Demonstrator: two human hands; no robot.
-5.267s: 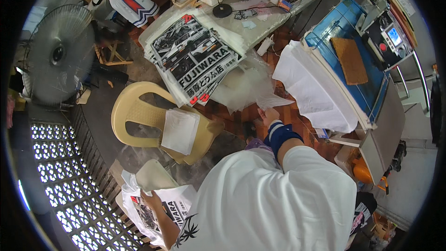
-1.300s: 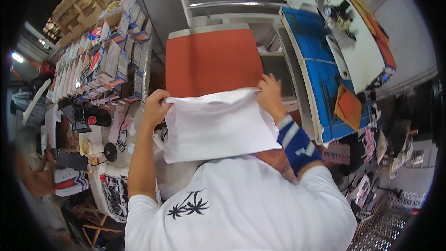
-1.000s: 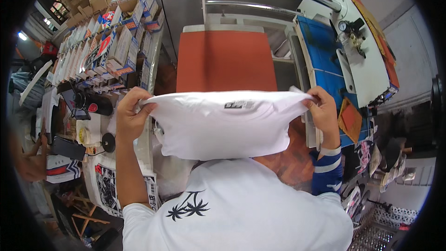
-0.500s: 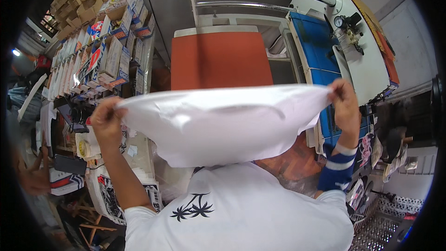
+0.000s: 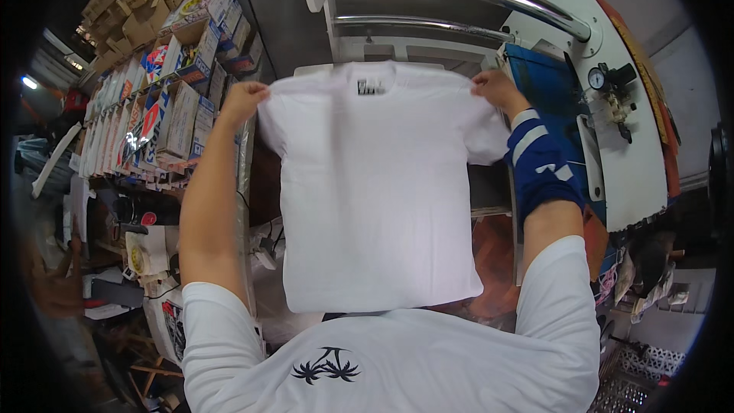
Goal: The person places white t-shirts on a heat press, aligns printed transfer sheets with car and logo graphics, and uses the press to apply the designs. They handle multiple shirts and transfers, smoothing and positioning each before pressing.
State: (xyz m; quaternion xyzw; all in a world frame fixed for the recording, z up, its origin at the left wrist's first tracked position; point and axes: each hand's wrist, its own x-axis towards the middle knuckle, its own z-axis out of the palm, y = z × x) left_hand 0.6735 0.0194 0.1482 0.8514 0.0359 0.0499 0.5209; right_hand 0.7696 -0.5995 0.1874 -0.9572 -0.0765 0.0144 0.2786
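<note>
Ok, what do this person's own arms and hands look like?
The left hand and right hand are bare, without gloves. The sleeves are white and short. A dark blue band with white stripes and a small white marking wraps the right arm; the left arm shows no band.

t-shirt [image 5: 382, 191]: white, short-sleeved, plain on the side i see
pose: spread out before me, i pinch it near both shoulders
collar [image 5: 345, 75]: farthest from me, dark mark [image 5: 371, 87] inside
hem [image 5: 382, 302]: nearest my body
</note>
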